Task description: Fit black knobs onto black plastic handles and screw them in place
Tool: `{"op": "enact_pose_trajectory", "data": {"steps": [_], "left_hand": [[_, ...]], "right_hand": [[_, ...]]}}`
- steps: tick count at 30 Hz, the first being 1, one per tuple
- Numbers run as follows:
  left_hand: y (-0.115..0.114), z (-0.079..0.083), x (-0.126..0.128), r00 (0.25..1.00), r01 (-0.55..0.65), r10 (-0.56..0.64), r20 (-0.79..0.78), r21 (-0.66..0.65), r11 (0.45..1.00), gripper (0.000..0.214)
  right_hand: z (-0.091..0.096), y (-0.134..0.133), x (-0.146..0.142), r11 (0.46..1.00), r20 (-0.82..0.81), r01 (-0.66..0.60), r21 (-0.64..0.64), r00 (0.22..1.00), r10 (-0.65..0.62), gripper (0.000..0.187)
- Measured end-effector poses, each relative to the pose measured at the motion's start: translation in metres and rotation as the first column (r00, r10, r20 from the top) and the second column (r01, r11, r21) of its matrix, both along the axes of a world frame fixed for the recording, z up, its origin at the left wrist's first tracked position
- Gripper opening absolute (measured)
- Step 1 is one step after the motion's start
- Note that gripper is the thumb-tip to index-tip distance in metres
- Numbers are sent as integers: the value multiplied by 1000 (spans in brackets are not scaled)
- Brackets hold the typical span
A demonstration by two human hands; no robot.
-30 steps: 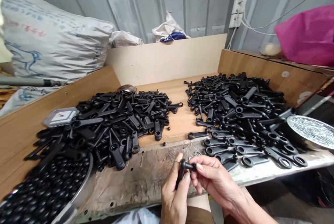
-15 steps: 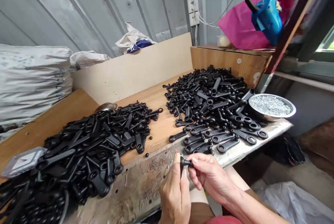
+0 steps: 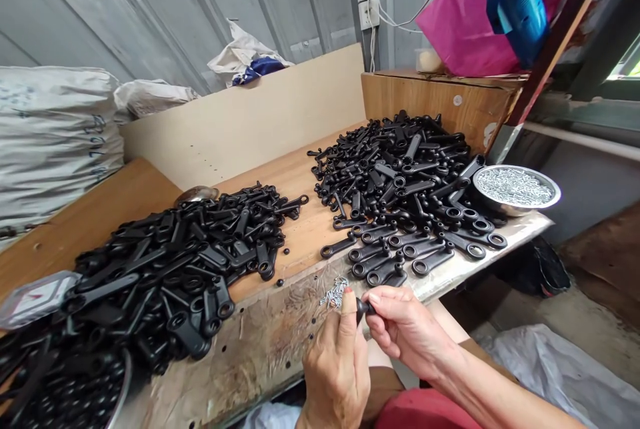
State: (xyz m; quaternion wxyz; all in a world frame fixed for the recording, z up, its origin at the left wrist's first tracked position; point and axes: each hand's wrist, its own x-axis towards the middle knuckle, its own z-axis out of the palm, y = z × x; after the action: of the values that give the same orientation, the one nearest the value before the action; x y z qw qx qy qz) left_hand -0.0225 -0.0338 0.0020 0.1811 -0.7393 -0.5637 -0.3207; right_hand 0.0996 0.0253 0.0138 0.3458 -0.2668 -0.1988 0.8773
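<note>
On the bench (image 3: 265,329), a left heap of crank arms (image 3: 170,259) and a right heap (image 3: 400,169) are backed by a board (image 3: 280,106). Before the left heap, a basin (image 3: 126,384) of balls (image 3: 75,376) is placed; right of the right heap, a bowl (image 3: 523,210) of pins (image 3: 517,187).

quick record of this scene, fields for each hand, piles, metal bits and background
left hand: holding a black part, mostly hidden by fingers
right hand: fingers on the same part, from its right side
loose metal pins: scattered on the bench just beyond the left hand
piles: black levers at left and right
metal bowl: right bench end, full of small silvery pieces
background: pink bag, blue tool
</note>
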Motion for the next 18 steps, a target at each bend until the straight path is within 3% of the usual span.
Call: {"op": "enact_pose_trajectory", "data": {"steps": [3,6,10,14,16,18], "left_hand": [[-6,0,-6,996,-45,42,-82,-36,998,60],[-5,0,-8,968,-179,183,-174,38,983,63],[7,-4,-8,941,-261,272,-202,79,962,61],[17,-9,-7,988,-153,152,-26,-46,987,57],[17,-11,-10,988,-80,96,120,-133,988,59],[12,-15,-19,966,-72,115,230,-188,980,62]], "right_hand": [[9,-3,-4,999,120,-23,39,993,19,36],[15,-1,-12,996,210,-31,79,978,14,36],[9,12,-22,996,257,-59,70,966,39,34],[1,30,-16,976,210,-133,174,973,95,33],[6,39,-7,950,223,-172,262,968,113,32],[17,50,4,909,307,-188,371,949,71,31]]}}
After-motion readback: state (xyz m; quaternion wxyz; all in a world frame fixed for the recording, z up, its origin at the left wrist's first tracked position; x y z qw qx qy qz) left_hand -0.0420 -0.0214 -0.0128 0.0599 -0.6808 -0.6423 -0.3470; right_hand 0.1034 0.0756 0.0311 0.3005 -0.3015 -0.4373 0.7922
